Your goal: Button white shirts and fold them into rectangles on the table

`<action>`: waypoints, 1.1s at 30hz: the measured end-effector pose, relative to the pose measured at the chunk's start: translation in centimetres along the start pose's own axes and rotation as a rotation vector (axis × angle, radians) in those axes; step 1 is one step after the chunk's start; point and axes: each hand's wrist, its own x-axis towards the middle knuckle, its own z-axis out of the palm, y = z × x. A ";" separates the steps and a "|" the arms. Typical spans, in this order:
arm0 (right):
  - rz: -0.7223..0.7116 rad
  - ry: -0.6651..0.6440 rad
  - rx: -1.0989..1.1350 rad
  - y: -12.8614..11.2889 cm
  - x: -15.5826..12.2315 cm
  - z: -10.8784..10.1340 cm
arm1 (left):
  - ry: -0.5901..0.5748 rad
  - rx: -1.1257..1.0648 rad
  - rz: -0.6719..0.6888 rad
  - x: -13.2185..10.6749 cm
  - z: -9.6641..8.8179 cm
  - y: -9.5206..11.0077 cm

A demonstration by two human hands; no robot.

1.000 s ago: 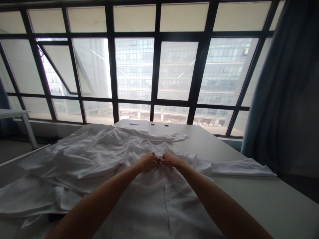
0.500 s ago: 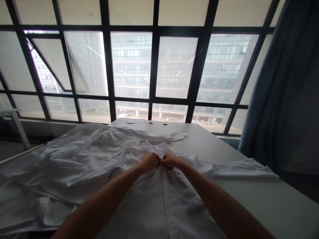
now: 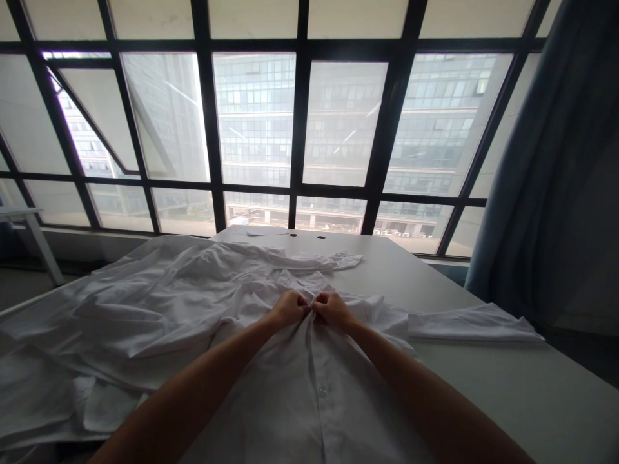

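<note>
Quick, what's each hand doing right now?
Left hand: closed, fingers pinching the white button-up shirt at its front edge.
Right hand: closed, pinching the same shirt beside it.

Grey daylight through the tall windows [image 3: 256,122], the white shirt [image 3: 285,412] in soft shade, edges bowed by wide-angle distortion.

Bare skin on both arms, left forearm [image 3: 184,380] and right forearm [image 3: 411,386], nothing worn on them. Both smooth, slim at the wrist, widening toward the lower frame edge, elbows cut off. Left hand [image 3: 289,308] and right hand [image 3: 333,309] small, in shadow; nails too small to tell.
</note>
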 end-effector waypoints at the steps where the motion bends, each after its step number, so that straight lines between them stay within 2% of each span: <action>1: -0.029 0.011 0.007 0.4 -0.1 0.1 | 0.010 -0.003 -0.009 -0.1 0.0 -0.1; 5: -0.108 -0.001 0.037 1.8 -0.5 0.3 | -0.024 0.004 -0.015 -0.5 0.0 -0.3; 12: -0.231 -0.001 -0.117 2.2 -0.9 0.5 | -0.079 -0.165 -0.073 -1.2 0.5 -0.5; 19: -0.384 0.092 -0.122 2.2 -1.4 0.8 | -0.038 -0.269 -0.118 -1.5 0.7 -0.5; 23: -0.417 0.137 -0.126 2.3 -1.5 0.8 | -0.027 -0.259 -0.087 -1.8 0.4 -0.1; 27: -0.402 0.132 -0.060 2.3 -1.4 0.8 | 0.000 -0.182 -0.074 -1.9 0.4 0.3; 33: -0.250 0.084 0.136 2.3 -1.3 0.8 | 0.030 -0.119 -0.020 -1.9 0.7 0.3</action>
